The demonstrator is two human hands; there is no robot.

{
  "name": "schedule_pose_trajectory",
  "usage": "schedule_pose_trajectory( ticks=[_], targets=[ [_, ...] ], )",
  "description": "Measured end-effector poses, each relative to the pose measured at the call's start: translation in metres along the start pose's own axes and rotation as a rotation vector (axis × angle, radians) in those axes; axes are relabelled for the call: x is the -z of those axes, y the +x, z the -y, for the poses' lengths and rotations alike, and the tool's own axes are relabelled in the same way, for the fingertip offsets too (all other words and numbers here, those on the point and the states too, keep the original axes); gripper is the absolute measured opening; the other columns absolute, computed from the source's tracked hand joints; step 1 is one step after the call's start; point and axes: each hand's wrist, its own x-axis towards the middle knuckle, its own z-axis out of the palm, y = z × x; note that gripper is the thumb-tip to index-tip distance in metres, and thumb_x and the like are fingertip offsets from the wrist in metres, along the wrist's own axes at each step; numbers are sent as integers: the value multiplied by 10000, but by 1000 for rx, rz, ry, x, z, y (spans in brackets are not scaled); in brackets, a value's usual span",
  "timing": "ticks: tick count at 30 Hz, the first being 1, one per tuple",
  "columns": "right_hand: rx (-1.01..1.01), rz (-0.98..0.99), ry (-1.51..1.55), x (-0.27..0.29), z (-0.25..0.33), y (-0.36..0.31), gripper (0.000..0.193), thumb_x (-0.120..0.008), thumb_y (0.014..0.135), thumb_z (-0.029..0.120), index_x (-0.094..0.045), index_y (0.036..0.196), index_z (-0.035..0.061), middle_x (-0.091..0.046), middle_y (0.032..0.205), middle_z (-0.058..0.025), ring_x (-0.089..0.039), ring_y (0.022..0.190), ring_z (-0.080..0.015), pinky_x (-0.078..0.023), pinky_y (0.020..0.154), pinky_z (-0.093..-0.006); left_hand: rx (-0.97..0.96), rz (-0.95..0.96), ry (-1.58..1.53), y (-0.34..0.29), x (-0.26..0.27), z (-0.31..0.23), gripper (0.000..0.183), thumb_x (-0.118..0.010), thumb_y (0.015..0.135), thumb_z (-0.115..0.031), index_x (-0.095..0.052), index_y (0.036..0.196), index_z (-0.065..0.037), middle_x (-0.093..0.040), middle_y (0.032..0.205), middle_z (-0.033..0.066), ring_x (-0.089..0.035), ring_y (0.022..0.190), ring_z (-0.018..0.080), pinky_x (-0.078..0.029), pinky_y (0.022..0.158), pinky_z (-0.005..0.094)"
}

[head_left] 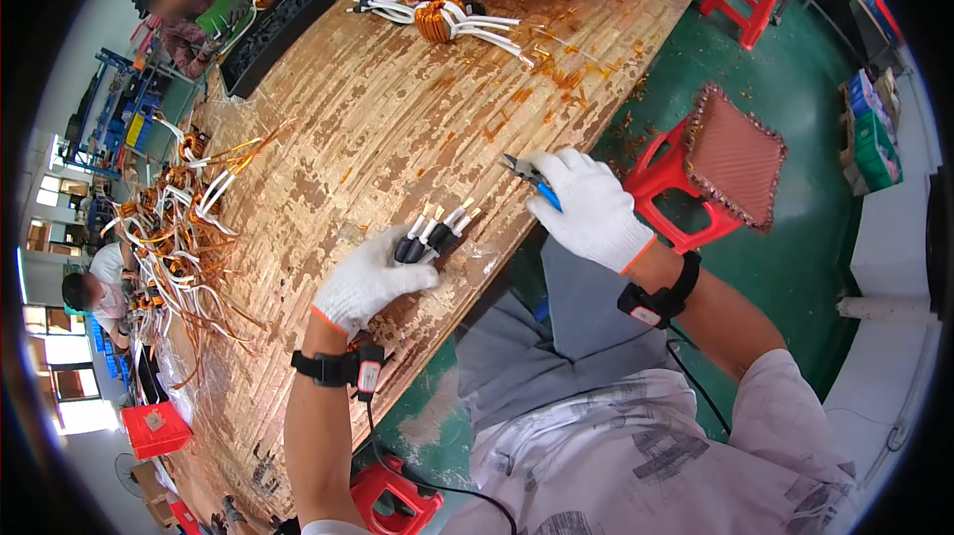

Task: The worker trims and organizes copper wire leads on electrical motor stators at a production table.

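My left hand [366, 285], in a white knit glove, is closed round a bunch of white wires [437, 227] just above the table. Black sleeves [409, 250] cover part of the wires, and their stripped ends point away from me. The rest of the bunch is hidden by the glove. In my right hand [592, 209], also gloved, is a pair of cutting pliers [547, 195] with blue handles. Their dark jaws [514, 164] point left over the table's edge, apart from the wires.
Copper-wound coils with white leads [437, 20] lie at the table's far end, near orange scraps [556, 78]. A tangled pile of coils [179, 237] covers the left side. Beyond it are two co-workers and a black tray [273, 38]. A cushioned red stool [686, 182] stands at right.
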Motion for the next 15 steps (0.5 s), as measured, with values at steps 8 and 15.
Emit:
schedule_pose_trajectory(
  ticks=[8, 15],
  targets=[
    [358, -232, -156, -20, 4, 45, 496, -701, 886, 333, -575, 1304, 97, -621, 1122, -133, -593, 1105, -331, -437, 971, -485, 254, -301, 462, -9, -12, 9, 448, -668, 916, -496, -736, 1133, -109, -724, 830, 139, -702, 793, 295, -528, 759, 392],
    [529, -100, 6, -22, 57, 43, 339, -633, 927, 316, -634, 1192, 105, -652, 1122, -124, -622, 1095, -321, -483, 946, -456, 185, -394, 432, -9, -10, 30, 452, -691, 907, -500, -741, 1025, -66, -679, 730, 97, -651, 699, 224, -501, 670, 378]
  ],
)
